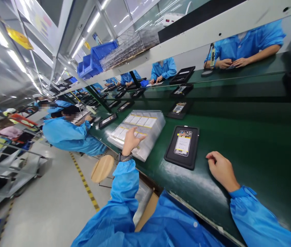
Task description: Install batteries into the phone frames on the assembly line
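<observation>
Green assembly-line belt bears a clear plastic pack of labelled items, centre frame, beneath an open left hand; a loosely closed right hand rests near a black tray holding a phone. A careless knock could slide either along the glossy surface.
</observation>
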{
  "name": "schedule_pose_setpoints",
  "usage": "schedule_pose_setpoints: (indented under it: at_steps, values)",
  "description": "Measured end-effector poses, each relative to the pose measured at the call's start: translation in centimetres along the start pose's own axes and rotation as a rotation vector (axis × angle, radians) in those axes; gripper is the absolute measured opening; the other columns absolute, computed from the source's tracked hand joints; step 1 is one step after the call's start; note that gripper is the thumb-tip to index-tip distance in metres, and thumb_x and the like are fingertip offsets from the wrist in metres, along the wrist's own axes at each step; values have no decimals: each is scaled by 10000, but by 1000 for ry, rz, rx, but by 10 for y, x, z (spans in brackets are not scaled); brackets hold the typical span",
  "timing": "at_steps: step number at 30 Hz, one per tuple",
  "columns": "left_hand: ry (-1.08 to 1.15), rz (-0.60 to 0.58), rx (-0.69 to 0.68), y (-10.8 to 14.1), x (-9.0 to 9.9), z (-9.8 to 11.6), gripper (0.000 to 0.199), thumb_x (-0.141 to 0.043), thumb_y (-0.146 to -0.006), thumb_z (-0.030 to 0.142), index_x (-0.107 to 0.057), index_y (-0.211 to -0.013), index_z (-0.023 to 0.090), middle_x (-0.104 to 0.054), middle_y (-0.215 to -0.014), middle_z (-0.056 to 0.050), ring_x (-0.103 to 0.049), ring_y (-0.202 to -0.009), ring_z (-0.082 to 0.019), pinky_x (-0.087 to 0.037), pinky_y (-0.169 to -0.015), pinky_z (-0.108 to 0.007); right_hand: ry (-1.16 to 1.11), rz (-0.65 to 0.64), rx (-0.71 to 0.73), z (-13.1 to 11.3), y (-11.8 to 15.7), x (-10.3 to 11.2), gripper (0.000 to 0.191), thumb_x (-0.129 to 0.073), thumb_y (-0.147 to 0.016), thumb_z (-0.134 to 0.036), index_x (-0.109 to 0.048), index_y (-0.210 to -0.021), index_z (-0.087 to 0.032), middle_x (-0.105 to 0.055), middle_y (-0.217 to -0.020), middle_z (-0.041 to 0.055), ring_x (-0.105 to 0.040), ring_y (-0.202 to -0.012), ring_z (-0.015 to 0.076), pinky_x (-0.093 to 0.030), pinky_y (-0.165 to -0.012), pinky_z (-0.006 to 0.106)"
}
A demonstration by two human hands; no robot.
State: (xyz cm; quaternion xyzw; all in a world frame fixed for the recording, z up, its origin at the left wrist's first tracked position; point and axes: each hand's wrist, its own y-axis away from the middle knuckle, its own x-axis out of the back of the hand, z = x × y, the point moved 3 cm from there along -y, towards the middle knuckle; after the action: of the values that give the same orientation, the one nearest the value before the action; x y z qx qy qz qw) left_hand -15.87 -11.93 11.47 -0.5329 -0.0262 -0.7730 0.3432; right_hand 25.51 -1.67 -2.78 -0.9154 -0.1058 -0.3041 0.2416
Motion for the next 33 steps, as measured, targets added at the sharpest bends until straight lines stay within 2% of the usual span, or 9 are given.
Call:
schedule_pose_setpoints:
  at_steps: [5, 10, 13, 16, 19, 23, 25, 29, 33]
  values:
    - [155, 25, -1, -10, 53, 9, 631, -831, -709, 432, -615, -1239, 168, -680, -1257, -144, -648, -1158, -304, -512, -1008, -458, -2, 4, -5, 2, 0, 0, 195, -442, -836, -229, -637, -843, -224, -692, -834, 41, -647, -725, 213, -443, -693, 328]
    - [201, 175, -99, 19, 106, 6, 662, -837, -715, 461, -617, -1275, 186, -673, -1286, -112, -634, -1190, -295, -522, -994, -429, 2, 4, -10, 3, -2, 2, 191, -449, -823, -241, -639, -825, -227, -699, -833, 47, -651, -725, 218, -456, -700, 330]
    - [155, 410, -67, 50, 125, -23, 677, -831, -755, 444, -582, -1334, 196, -635, -1335, -103, -598, -1239, -283, -509, -1016, -410, 8, -17, -29, 2, -3, 6, 196, -461, -807, -251, -654, -824, -225, -700, -818, 60, -639, -701, 218, -457, -694, 333]
    - [81, 621, 98, 85, 127, -80, 723, -828, -789, 403, -515, -1399, 175, -579, -1378, -111, -557, -1263, -269, -489, -1033, -395, 20, -49, -50, 1, -4, 10, 204, -477, -800, -245, -675, -829, -206, -712, -837, 97, -630, -702, 221, -464, -716, 342]
    - [18, 689, 314, 135, 108, -150, 724, -809, -822, 381, -471, -1410, 129, -524, -1400, -134, -523, -1255, -268, -467, -1047, -422, 39, -66, -88, 2, -4, 13, 225, -491, -793, -239, -700, -850, -181, -721, -852, 123, -622, -686, 216, -473, -722, 345]
    - [-88, 526, 481, 232, 53, -215, 668, -780, -838, 310, -442, -1386, 134, -491, -1404, -178, -465, -1318, -314, -376, -1134, -514, 67, -38, -154, 7, -5, 15, 257, -516, -728, -248, -732, -847, -176, -721, -814, 96, -622, -637, 207, -479, -654, 332]
    - [-152, 374, 538, 285, 18, -229, 708, -795, -803, 275, -424, -1393, 151, -481, -1412, -200, -411, -1384, -357, -286, -1196, -559, 77, -27, -180, 8, -4, 16, 281, -524, -711, -255, -747, -860, -173, -725, -809, 91, -632, -632, 210, -479, -620, 326]
    - [-225, -16, 681, 372, -52, -242, 730, -730, -802, 215, -372, -1432, 122, -391, -1496, -246, -334, -1463, -398, -286, -1211, -563, 99, 4, -210, 15, -2, 18, 325, -539, -684, -249, -773, -895, -173, -735, -804, 100, -641, -619, 217, -470, -561, 324]
    - [-231, -316, 714, 410, -99, -264, 725, -708, -752, 106, -419, -1417, 104, -426, -1502, -243, -387, -1441, -392, -324, -1199, -533, 107, 40, -182, 26, -2, 18, 339, -558, -661, -205, -789, -908, -186, -752, -821, 117, -666, -639, 223, -480, -554, 323]
